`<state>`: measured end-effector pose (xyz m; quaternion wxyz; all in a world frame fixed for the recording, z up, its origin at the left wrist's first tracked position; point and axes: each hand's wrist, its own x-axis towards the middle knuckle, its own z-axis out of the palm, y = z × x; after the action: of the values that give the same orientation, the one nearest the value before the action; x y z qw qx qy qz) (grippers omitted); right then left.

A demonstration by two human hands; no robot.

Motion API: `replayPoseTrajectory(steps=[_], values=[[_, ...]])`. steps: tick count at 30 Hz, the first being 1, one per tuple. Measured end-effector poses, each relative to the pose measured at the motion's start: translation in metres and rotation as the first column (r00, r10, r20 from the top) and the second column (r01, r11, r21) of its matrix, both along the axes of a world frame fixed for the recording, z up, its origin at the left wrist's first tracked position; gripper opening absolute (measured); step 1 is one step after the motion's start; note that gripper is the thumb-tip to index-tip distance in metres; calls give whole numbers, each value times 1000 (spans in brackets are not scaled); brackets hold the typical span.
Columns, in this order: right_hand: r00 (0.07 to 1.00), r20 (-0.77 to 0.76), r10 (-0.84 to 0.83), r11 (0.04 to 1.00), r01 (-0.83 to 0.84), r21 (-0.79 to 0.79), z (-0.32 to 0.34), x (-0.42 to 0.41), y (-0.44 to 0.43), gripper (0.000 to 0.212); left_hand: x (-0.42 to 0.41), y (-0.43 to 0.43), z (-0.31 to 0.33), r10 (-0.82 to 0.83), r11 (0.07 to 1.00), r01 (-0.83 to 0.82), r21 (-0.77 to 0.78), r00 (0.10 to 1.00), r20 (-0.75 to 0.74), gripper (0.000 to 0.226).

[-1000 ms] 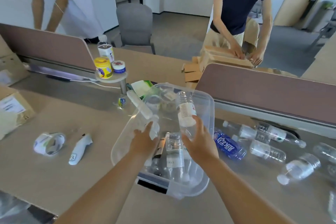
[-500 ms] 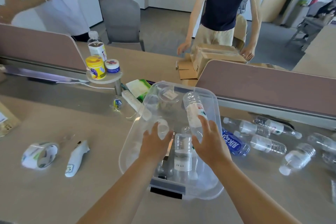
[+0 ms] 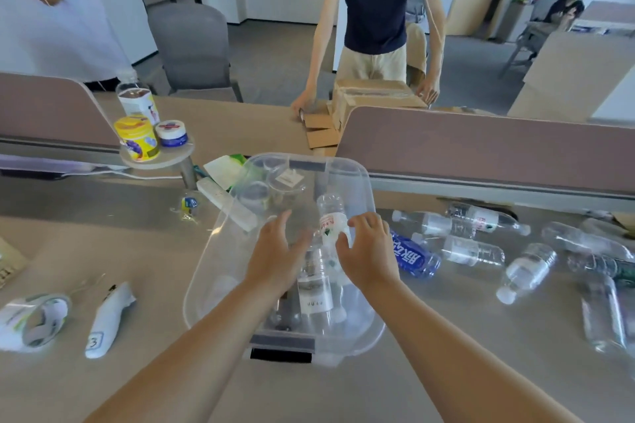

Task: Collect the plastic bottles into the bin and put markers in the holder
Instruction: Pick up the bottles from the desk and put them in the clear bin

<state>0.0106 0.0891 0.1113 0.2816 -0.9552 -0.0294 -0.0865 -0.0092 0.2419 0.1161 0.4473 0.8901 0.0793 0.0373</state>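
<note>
A clear plastic bin (image 3: 365,178) sits on the desk in front of me. Several clear bottles lie in it, one with a white label (image 3: 314,295). Between my hands a red-labelled bottle (image 3: 330,216) leans in the bin. My left hand (image 3: 275,261) hovers over the bin, fingers spread and empty. My right hand (image 3: 369,257) is just right of that bottle with its fingers apart, thumb close to it. A clear cup (image 3: 287,182) stands at the bin's far end. To the right, a blue bottle (image 3: 412,256) and several clear bottles (image 3: 472,250) lie on the desk.
A white wrapped object marked 3 (image 3: 106,319) and a tape roll (image 3: 36,321) lie at the left. A small round shelf (image 3: 168,158) carries jars. Brown partitions (image 3: 481,147) run along the back. A person (image 3: 378,10) handles cardboard boxes (image 3: 371,98) beyond.
My right hand lowered the red-labelled bottle into the bin and spread its fingers off it. My left hand shifted slightly right over the bin. The camera tilted up a little.
</note>
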Motion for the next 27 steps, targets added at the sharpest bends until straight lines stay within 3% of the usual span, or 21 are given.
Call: replayPoseTrajectory(steps=[7,11,17,21,27], values=[[1000,-17,-25,996,24,-81,9,3,-44,30,22,-68,48,-102,995,100,20,991,89,58],[988,-115,-102,966,70,-250,3,-1,-124,34,30,-111,57,-165,986,160,44,980,114,54],[870,-304,-389,889,269,-370,-10,-40,-258,33,43,-199,53,-255,967,255,7,966,51,47],[793,-329,-513,848,408,-339,-11,-57,-338,32,55,-277,42,-364,931,364,15,931,3,47],[695,-321,-643,747,663,-61,-24,-64,-433,29,63,-393,1,-499,849,512,127,858,-121,51]])
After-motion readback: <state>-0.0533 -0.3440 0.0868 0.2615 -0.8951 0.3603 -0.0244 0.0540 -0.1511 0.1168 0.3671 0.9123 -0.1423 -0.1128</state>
